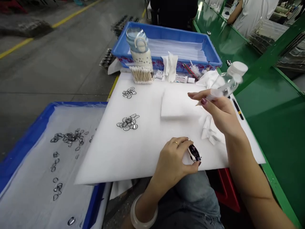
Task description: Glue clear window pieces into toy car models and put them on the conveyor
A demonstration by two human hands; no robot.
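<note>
My left hand [175, 160] rests on the near edge of a white foam sheet [143, 149] and grips a small dark oval part [194, 153] between thumb and fingers. My right hand [218, 109] is raised above the sheet and holds a thin white stick [213, 94], blurred, with its tip pointing left. A crumpled white wipe [209, 132] lies under the right hand. A folded white pad [177, 104] sits just left of it. Two heaps of small metal oval rings [128, 122] lie on the sheet's left half.
A clear bottle with a white cap [232, 78], a bundle of cotton swabs [141, 74] and a water bottle [139, 46] stand at the sheet's far edge before a blue tray [209, 47]. Another blue tray [14, 152] at my left holds scattered rings. A green bench [274, 114] runs along the right.
</note>
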